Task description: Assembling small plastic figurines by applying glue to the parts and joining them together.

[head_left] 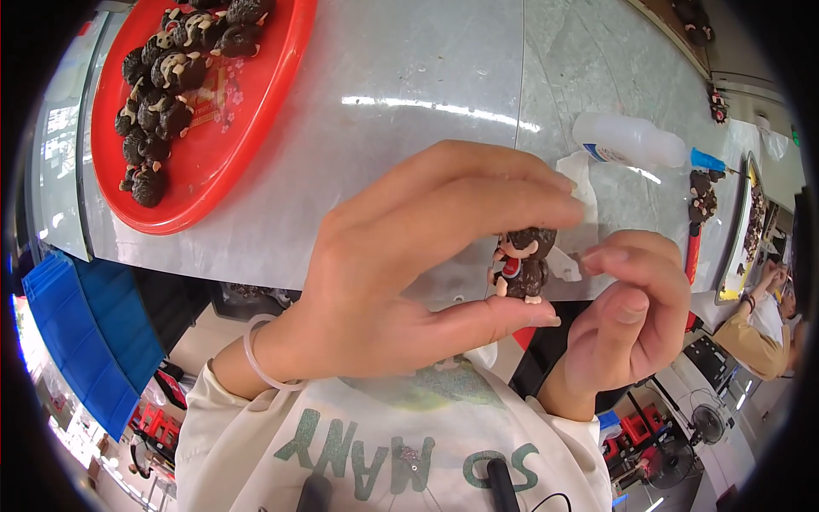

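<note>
In my left hand (384,247) a small brown figurine (529,271) with a light face and a red patch on its front stands upright between the thumb below and the fingers above. The fingertips partly cover its head. Just to the right, my right hand (631,311) is loosely curled, its thumb apart from the index finger, and I see nothing between them. Behind the figurine lies a piece of white tissue (583,183); part of it shows beside the right index fingertip, but whether they touch I cannot tell.
A red oval tray (235,183) with several dark figurines stands far left on the grey table (358,171). A clear bottle with a blue tip (627,141) lies at the right, near more brown figurines (703,196) and a red-handled tool (692,250). Another person (759,337) sits far right.
</note>
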